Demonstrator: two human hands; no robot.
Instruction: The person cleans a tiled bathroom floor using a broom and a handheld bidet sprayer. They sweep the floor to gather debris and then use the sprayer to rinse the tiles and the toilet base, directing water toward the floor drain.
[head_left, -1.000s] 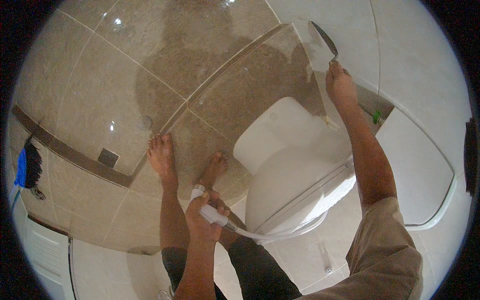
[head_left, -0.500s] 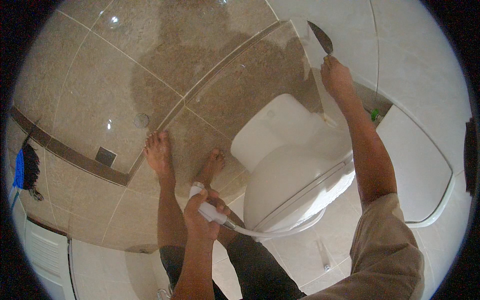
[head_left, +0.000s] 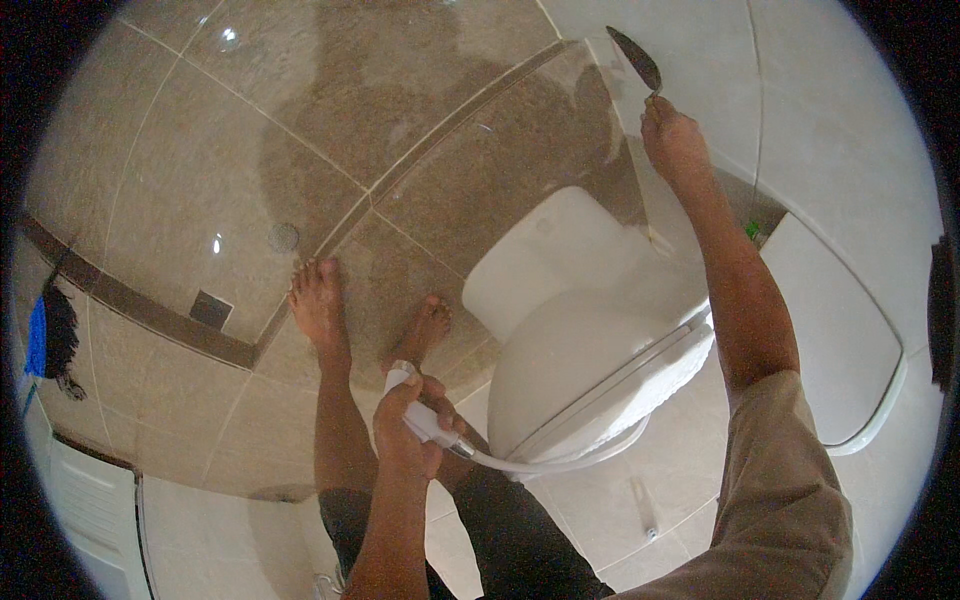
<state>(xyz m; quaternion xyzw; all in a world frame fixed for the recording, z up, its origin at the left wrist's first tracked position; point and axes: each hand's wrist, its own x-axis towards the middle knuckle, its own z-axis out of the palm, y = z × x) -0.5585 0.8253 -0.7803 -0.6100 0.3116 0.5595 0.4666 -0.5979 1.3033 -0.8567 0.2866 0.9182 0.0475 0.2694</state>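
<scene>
My left hand (head_left: 408, 420) is closed around a white bidet sprayer (head_left: 425, 422) with a silvery head. Its white hose (head_left: 570, 466) curves off to the right, past the toilet. With the arm stretched out to the upper right, my right hand (head_left: 675, 140) grips the handle end of a trowel (head_left: 634, 60). The trowel's dark, pointed blade is held up near the white wall and the floor's edge; I cannot tell whether it touches. Between my two arms stands a white toilet (head_left: 560, 350).
A white toilet tank (head_left: 830, 340) is at the right. My bare feet (head_left: 318, 300) stand on brown floor tiles (head_left: 200, 150), near a round drain (head_left: 283, 238) and a dark square one (head_left: 211, 310). A blue and black brush (head_left: 50, 335) hangs at the far left, above a white louvred panel (head_left: 95, 510).
My right hand and the trowel have shifted slightly up and to the left. The left hand has moved a little to the right, still holding the sprayer.
</scene>
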